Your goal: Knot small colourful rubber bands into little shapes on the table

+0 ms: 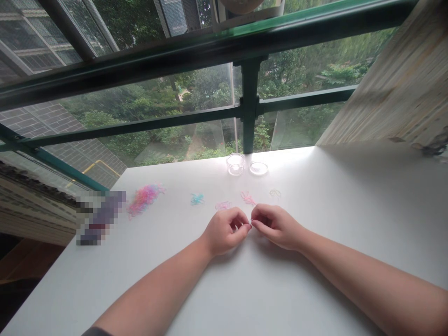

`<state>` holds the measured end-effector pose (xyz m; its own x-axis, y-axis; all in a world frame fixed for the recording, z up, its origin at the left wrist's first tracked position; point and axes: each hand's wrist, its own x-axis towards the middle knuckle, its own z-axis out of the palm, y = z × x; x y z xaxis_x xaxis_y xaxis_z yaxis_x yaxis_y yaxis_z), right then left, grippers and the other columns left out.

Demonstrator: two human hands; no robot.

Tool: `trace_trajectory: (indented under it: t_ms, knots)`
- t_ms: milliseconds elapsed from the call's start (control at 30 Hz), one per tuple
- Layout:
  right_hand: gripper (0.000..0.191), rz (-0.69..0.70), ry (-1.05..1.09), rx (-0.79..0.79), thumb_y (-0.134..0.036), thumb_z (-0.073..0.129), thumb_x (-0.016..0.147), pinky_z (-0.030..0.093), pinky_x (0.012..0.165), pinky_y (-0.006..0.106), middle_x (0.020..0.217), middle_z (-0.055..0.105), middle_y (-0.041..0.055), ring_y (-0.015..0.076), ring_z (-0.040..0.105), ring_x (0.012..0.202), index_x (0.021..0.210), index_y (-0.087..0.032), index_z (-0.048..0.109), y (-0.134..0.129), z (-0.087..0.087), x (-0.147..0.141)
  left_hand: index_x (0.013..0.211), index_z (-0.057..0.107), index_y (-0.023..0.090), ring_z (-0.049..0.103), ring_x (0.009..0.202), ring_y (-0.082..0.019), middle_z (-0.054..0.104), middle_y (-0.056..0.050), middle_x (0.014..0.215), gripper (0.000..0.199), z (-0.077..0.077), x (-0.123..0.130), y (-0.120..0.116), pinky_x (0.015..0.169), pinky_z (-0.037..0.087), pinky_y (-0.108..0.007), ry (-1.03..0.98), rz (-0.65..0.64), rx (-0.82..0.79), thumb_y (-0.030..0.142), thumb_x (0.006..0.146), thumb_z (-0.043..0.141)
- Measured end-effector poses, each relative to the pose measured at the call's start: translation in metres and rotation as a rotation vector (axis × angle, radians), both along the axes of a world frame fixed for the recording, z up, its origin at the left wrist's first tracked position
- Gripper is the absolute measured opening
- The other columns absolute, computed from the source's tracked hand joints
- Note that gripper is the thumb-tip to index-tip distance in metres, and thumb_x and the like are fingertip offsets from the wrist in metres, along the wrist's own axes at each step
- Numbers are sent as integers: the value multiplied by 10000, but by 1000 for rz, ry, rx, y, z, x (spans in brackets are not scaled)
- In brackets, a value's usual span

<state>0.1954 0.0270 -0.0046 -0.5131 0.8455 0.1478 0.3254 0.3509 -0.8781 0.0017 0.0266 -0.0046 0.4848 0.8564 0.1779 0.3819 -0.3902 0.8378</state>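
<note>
My left hand (229, 231) and my right hand (278, 226) meet at the fingertips just above the white table. Each has its thumb and forefinger pinched together, and a tiny pale bit shows between them, too small to name. Just beyond the fingers lie small loose piles of thin bands, which look like little elastic bands: a pink pile (248, 198), a pale pink pile (223, 205) partly near my left knuckles, a blue pile (197, 199) and a pale yellowish pile (275, 192). Farther left is a larger heap of mixed pink, purple and blue bands (145, 199).
A clear round container (235, 164) stands at the table's far edge, with a clear round lid (258, 168) beside it. A blurred-out purple object (105, 217) lies at the left edge. Green window bars (249, 107) rise behind the table (367, 210); a curtain (385, 84) hangs right.
</note>
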Motion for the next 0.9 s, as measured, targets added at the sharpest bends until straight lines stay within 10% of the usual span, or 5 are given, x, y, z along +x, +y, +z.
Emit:
trace_trajectory:
  t_ms: [900]
  knots:
    - [58,-1,-18,8,-144,499,797,319,501,205,600,468,-41,79,387,534,747,-172,504,0,1,0,760,565,159,503,533,-88,587,-2,635,54,0,0,0,516,403,-209,3,-3,-4,211,753,578]
